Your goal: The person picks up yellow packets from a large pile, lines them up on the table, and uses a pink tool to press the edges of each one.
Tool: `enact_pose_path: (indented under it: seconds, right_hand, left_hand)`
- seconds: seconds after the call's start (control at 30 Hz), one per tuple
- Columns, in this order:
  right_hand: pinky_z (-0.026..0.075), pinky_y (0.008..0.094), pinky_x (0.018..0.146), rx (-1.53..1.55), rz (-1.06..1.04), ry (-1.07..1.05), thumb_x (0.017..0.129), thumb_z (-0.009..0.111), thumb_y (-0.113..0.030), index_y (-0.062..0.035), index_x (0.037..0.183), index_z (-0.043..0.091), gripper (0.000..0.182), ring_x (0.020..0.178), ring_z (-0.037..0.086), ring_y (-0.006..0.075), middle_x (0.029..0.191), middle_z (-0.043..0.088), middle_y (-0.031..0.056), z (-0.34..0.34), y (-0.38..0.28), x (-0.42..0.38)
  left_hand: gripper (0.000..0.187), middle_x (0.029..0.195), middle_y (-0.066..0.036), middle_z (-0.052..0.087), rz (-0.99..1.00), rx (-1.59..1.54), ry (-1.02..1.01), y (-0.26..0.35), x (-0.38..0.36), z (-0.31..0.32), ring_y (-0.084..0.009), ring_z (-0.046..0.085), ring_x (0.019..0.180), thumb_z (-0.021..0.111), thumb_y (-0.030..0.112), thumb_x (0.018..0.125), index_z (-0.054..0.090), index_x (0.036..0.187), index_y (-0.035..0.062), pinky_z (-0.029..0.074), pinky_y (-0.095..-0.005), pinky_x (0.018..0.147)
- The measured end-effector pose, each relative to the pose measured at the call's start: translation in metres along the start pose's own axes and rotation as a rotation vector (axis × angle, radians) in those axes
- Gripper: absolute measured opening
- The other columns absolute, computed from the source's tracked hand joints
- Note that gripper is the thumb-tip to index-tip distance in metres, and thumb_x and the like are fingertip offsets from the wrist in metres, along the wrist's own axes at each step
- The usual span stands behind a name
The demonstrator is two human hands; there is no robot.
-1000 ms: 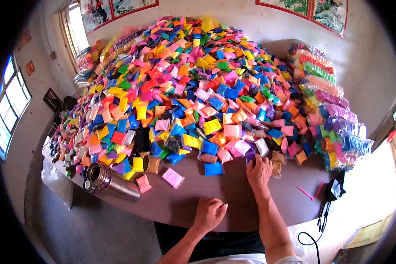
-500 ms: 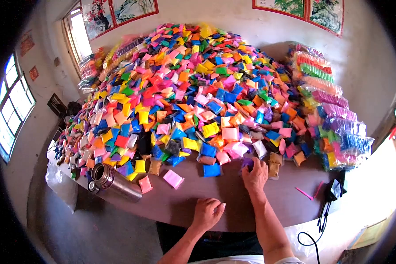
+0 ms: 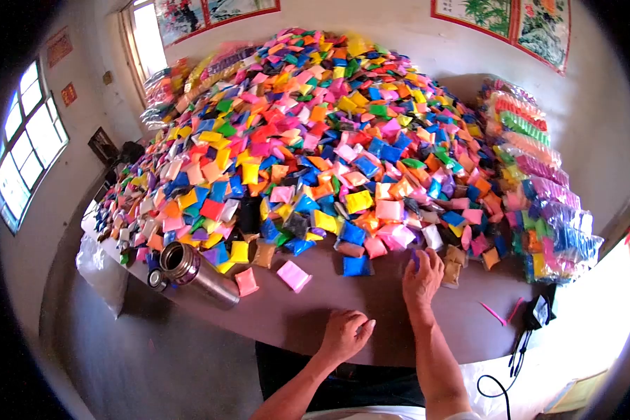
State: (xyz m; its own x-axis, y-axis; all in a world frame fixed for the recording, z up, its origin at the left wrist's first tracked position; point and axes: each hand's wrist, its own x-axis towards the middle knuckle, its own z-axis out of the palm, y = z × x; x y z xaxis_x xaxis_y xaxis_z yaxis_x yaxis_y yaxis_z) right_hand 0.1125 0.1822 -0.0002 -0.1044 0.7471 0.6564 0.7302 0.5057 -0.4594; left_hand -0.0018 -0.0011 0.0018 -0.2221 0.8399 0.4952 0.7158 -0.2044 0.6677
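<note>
A purple packet (image 3: 415, 260), mostly covered by fingers, lies at the front of a big heap of small colourful packets (image 3: 308, 147). My right hand (image 3: 422, 283) is closed on it. Just right of that hand lie brown packets (image 3: 454, 266); a blue packet (image 3: 357, 266) is to its left. My left hand (image 3: 347, 336) rests near the table's front edge, curled into a loose fist with the thumb out. Nothing shows in it, though the palm side is hidden. Further left, a pink packet (image 3: 294, 276) lies apart from the heap.
A steel flask (image 3: 206, 280) lies tilted on the table (image 3: 287, 318), with its lid (image 3: 157, 280) beside it. Bundled packets in clear bags (image 3: 553, 210) are stacked at the right. Pink strips (image 3: 493, 315) and a black device with a cable (image 3: 539, 311) lie at the right edge.
The whole view has shifted and tilted slightly, moving the scene to the right. Both hands keep nearly the same places on the table, the right one still at the purple packet.
</note>
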Motion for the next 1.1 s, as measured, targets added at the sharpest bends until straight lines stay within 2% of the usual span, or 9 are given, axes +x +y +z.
enact_pose_path:
  seconds: [0.1, 0.17, 0.27, 0.4, 0.47, 0.77, 0.83, 0.97, 1.1]
  right_hand:
    - [0.043, 0.0450, 0.092, 0.039, -0.102, 0.017, 0.081, 0.064, -0.010, -0.0050, 0.104, 0.063, 0.024, 0.105, 0.055, 0.0351, 0.113, 0.060, 0.0153, -0.004, -0.002, -0.001]
    - [0.045, 0.0427, 0.090, 0.106, -0.080, -0.083, 0.082, 0.064, -0.010, -0.0047, 0.105, 0.063, 0.024, 0.101, 0.057, 0.0346, 0.112, 0.061, 0.0147, -0.004, -0.007, -0.002]
    - [0.046, 0.0414, 0.089, 0.199, -0.274, -0.176, 0.081, 0.066, -0.011, -0.0052, 0.104, 0.063, 0.023, 0.099, 0.058, 0.0341, 0.110, 0.062, 0.0138, 0.000, -0.020, -0.004]
    - [0.047, 0.0426, 0.087, 0.355, -0.314, -0.393, 0.076, 0.071, -0.012, -0.0042, 0.102, 0.064, 0.028, 0.102, 0.057, 0.0347, 0.108, 0.062, 0.0143, 0.000, -0.068, -0.001]
    - [0.047, 0.0430, 0.087, 0.325, -0.540, -0.470, 0.074, 0.073, -0.013, -0.0054, 0.100, 0.064, 0.029, 0.103, 0.057, 0.0350, 0.111, 0.060, 0.0133, 0.001, -0.078, 0.000]
    - [0.046, 0.0440, 0.084, 0.153, -0.451, -0.279, 0.070, 0.068, -0.008, -0.0051, 0.091, 0.066, 0.021, 0.099, 0.057, 0.0345, 0.110, 0.060, 0.0125, 0.002, -0.070, 0.012]
    - [0.049, 0.0433, 0.081, 0.319, -0.462, -0.250, 0.072, 0.069, -0.009, -0.0047, 0.094, 0.066, 0.023, 0.095, 0.060, 0.0335, 0.103, 0.063, 0.0123, 0.007, -0.077, 0.023]
    - [0.052, 0.0450, 0.071, 0.473, -0.412, -0.357, 0.078, 0.067, -0.015, -0.0040, 0.099, 0.065, 0.023, 0.080, 0.063, 0.0380, 0.095, 0.065, 0.0145, 0.042, -0.107, 0.041]
    - [0.052, 0.0466, 0.071, 0.340, -0.320, -0.483, 0.078, 0.067, -0.019, -0.0051, 0.107, 0.060, 0.033, 0.083, 0.063, 0.0399, 0.099, 0.064, 0.0171, 0.074, -0.142, 0.051]
  left_hand:
    - [0.020, 0.070, -0.013, 0.061, 0.010, -0.017, 0.050, -0.002, -0.001, 0.003, -0.0325, 0.060, 0.064, 0.066, 0.015, 0.084, 0.059, 0.072, 0.0007, 0.046, -0.0407, 0.058]
    - [0.020, 0.069, -0.013, 0.059, -0.034, -0.028, -0.061, -0.001, -0.001, -0.001, -0.0327, 0.059, 0.063, 0.066, 0.014, 0.084, 0.059, 0.072, 0.0009, 0.046, -0.0411, 0.059]
    - [0.021, 0.069, -0.013, 0.059, -0.018, -0.025, -0.037, -0.001, 0.000, -0.001, -0.0330, 0.059, 0.064, 0.066, 0.016, 0.084, 0.058, 0.071, 0.0013, 0.046, -0.0421, 0.060]
    - [0.021, 0.072, -0.013, 0.060, -0.012, -0.027, -0.016, -0.001, -0.001, 0.001, -0.0334, 0.059, 0.069, 0.066, 0.017, 0.084, 0.059, 0.072, 0.0016, 0.046, -0.0434, 0.064]
    - [0.020, 0.073, -0.013, 0.060, -0.012, -0.026, -0.029, -0.003, -0.002, 0.001, -0.0332, 0.059, 0.070, 0.066, 0.017, 0.084, 0.060, 0.073, 0.0018, 0.046, -0.0432, 0.065]
    - [0.017, 0.075, -0.013, 0.062, -0.032, 0.003, -0.048, 0.000, 0.000, -0.002, -0.0339, 0.060, 0.072, 0.067, 0.017, 0.083, 0.062, 0.074, 0.0032, 0.046, -0.0453, 0.069]
    - [0.016, 0.074, -0.013, 0.062, -0.035, -0.003, -0.048, 0.001, -0.002, 0.000, -0.0342, 0.060, 0.073, 0.067, 0.017, 0.082, 0.062, 0.074, 0.0036, 0.045, -0.0459, 0.070]
    - [0.016, 0.073, -0.012, 0.060, -0.023, -0.006, -0.052, -0.003, -0.002, -0.001, -0.0326, 0.059, 0.073, 0.065, 0.015, 0.081, 0.060, 0.071, 0.0041, 0.042, -0.0444, 0.073]
    - [0.016, 0.073, -0.012, 0.061, -0.069, 0.096, -0.157, -0.007, -0.004, 0.003, -0.0330, 0.060, 0.073, 0.064, 0.016, 0.081, 0.060, 0.071, 0.0044, 0.043, -0.0456, 0.072]
